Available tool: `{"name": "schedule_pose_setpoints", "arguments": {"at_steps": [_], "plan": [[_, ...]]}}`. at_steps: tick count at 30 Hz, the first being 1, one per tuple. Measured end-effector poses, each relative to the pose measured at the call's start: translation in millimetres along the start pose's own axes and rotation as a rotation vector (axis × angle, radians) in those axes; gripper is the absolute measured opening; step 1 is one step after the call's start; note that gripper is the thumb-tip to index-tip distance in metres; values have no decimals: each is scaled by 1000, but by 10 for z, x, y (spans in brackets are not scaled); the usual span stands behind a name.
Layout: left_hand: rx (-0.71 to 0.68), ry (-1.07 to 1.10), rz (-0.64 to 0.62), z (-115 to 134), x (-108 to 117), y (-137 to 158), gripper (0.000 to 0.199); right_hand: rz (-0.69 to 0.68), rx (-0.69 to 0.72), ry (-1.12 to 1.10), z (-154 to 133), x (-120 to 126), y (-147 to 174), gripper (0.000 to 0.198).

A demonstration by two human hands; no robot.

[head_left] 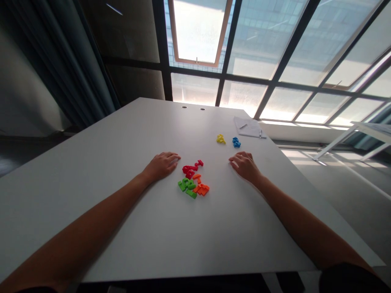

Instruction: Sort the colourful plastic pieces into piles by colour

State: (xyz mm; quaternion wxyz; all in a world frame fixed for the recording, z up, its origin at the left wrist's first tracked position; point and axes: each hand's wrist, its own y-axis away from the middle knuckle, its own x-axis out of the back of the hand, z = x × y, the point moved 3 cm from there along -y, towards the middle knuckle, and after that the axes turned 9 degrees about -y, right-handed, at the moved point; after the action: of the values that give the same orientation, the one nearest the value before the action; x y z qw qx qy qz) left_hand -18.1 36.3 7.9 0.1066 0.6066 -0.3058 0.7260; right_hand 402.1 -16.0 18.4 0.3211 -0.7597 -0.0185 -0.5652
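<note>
My left hand [163, 165] rests on the white table [146, 236], fingers stretched out and nothing in them. Just to its right lie several red plastic pieces [190, 173]. Below these are green pieces [187, 184] and orange pieces [202, 189], loosely heaped side by side. On the other side of the pile, my right hand [244, 165] lies on the tabletop with its fingers slightly bent and apart, holding nothing. Farther back, beyond my right hand, sit a small yellow heap [220, 139] and a small blue heap [236, 142] of similar pieces.
Paper sheets [249, 127] with pens on them lie near the table's far right edge. Two round cable holes [184, 107] are set in the far end. Large windows [198, 36] stand behind, a dark curtain [61, 53] at left, another white table [372, 132] at right.
</note>
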Motion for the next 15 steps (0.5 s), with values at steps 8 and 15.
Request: {"name": "schedule_pose_setpoints", "arguments": {"at_steps": [8, 15], "plan": [[-5, -13, -17, -4, -12, -9, 45, 68, -115, 60, 170, -11, 4, 25], [2, 8, -7, -4, -7, -7, 43, 104, -227, 107, 177, -39, 17, 43]]}}
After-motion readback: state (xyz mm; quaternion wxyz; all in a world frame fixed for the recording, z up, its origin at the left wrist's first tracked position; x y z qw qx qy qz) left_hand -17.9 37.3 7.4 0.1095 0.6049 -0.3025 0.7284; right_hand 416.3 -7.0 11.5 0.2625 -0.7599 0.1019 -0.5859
